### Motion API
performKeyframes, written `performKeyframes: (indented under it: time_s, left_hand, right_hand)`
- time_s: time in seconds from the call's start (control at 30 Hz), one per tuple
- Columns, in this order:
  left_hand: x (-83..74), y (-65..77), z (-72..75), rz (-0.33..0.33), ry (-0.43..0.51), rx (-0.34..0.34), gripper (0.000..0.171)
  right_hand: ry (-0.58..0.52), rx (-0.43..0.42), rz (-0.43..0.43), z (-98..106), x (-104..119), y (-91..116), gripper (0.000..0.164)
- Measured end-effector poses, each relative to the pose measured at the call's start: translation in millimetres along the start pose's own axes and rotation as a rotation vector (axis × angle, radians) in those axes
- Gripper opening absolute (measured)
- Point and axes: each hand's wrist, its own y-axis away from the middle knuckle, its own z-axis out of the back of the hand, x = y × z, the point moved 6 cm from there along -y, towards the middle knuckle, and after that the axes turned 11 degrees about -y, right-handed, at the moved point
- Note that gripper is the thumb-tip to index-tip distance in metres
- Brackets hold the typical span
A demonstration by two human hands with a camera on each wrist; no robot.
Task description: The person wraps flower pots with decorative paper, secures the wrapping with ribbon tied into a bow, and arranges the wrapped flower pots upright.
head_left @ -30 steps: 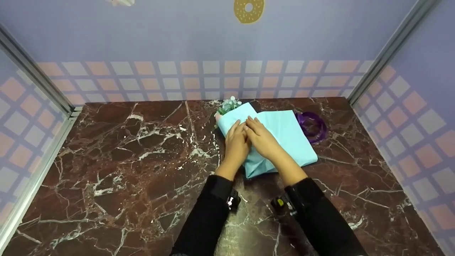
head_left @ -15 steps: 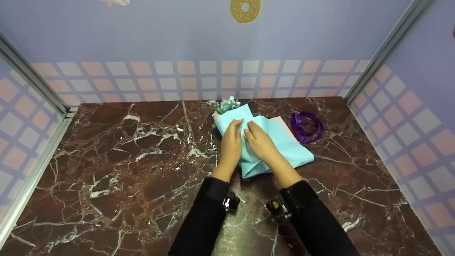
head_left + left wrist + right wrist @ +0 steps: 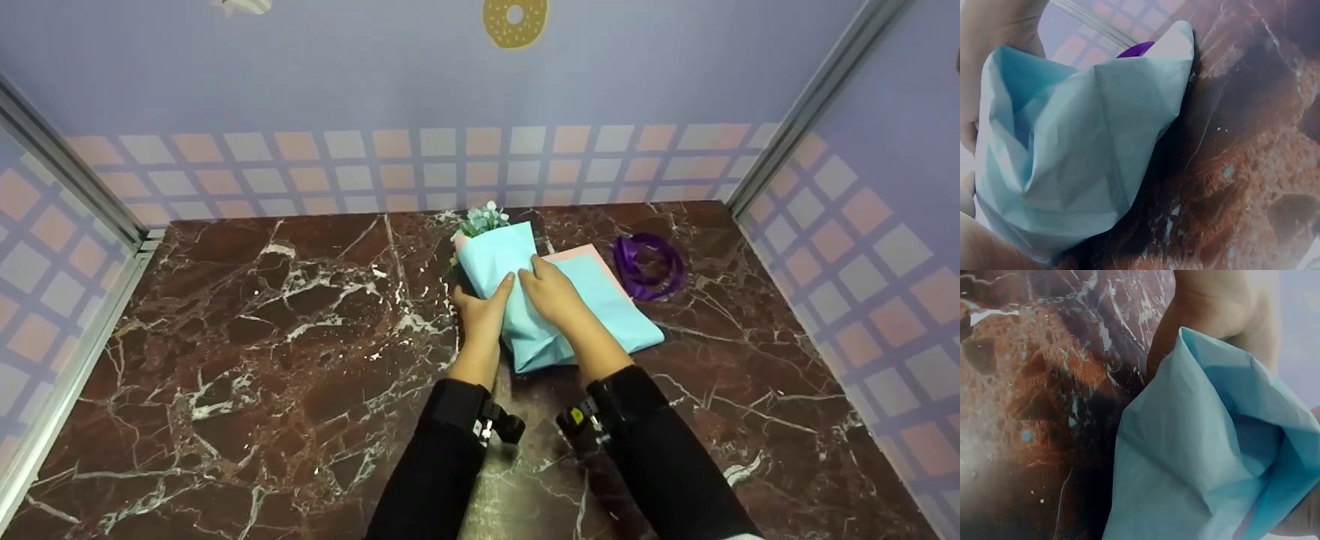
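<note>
Light blue wrapping paper [image 3: 491, 259] with a pink side is folded around a small bunch of pale flowers [image 3: 484, 219], whose heads stick out at the far left end. My left hand [image 3: 478, 319] grips the bundle from its left side, thumb on top, other fingers mostly hidden beside and beneath it. My right hand [image 3: 555, 296] holds the fold from the right, its thumb near the left thumb. In the left wrist view, the paper [image 3: 1100, 146] opens into a creased hollow at its lower end. The stems are hidden inside.
A coil of purple ribbon [image 3: 649, 266] lies right of the paper's loose right-hand flap [image 3: 611, 307]. Brown marbled table [image 3: 262, 360] extends left and in front. A patterned back wall [image 3: 420, 165] and side walls enclose it.
My hands, earlier laid flat over the paper, have drawn apart and now hold the bundle from both sides. The right flap has shifted, showing a pink edge.
</note>
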Motion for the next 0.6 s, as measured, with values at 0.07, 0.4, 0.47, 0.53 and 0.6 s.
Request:
performKeyframes:
  time_s: [0.07, 0.4, 0.47, 0.53, 0.6]
  left_hand:
    - [0.6, -0.4, -2.7, 0.022, -0.001, 0.041, 0.108]
    - [4.7, 0.0, 7.3, 0.074, 0.039, 0.182, 0.092]
    - [4.7, 2.2, 11.9, 0.077, 0.044, 0.21, 0.089]
    - [4.2, 3.2, 15.4, 0.071, 0.038, 0.226, 0.089]
    - [4.2, 4.6, 19.4, 0.07, -0.007, 0.218, 0.091]
  right_hand:
    - [0.005, 0.0, 0.003, 0.7, -2.3, -1.0, 0.058]
    - [-0.104, -0.025, -0.019, -2.0, -8.6, 4.6, 0.059]
    - [-0.137, -0.023, -0.04, -3.6, -11.1, 8.0, 0.06]
    - [-0.177, -0.028, -0.061, -5.2, -14.4, 11.2, 0.06]
    - [-0.231, -0.037, -0.082, -7.1, -18.1, 14.9, 0.059]
